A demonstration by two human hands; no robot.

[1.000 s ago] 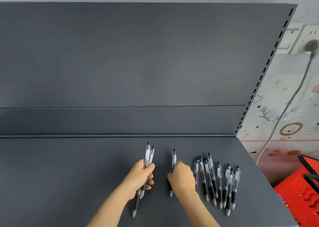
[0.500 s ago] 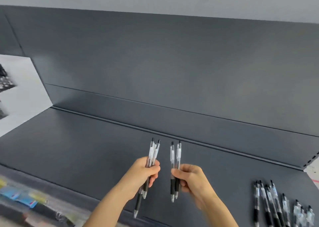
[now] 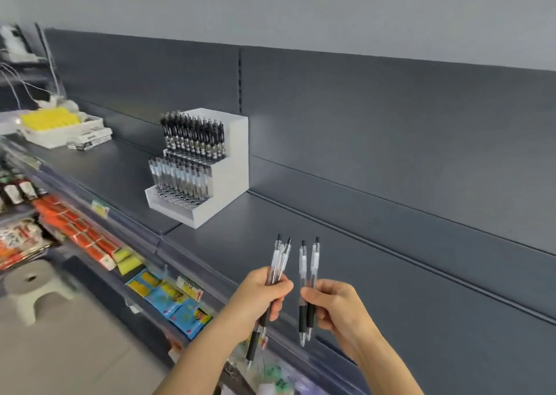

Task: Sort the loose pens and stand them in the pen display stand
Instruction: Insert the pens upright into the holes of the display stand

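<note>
Grey shop shelf (image 3: 376, 274), with a white tiered pen display stand (image 3: 233, 160) set further along to the left.
Head view: the left hand (image 3: 258, 297) curls round a small bundle of gel pens (image 3: 278, 262), and the right hand (image 3: 338, 307) pinches a pair of gel pens (image 3: 307, 264). All point tips down, well apart from the stand. Since half a second ago the view has swung left. The stand has come into frame and the loose row has left it, so the carry has probably begun.

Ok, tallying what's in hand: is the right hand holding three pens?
No, the right hand grips just two pens, side by side with clicker ends up.
</note>
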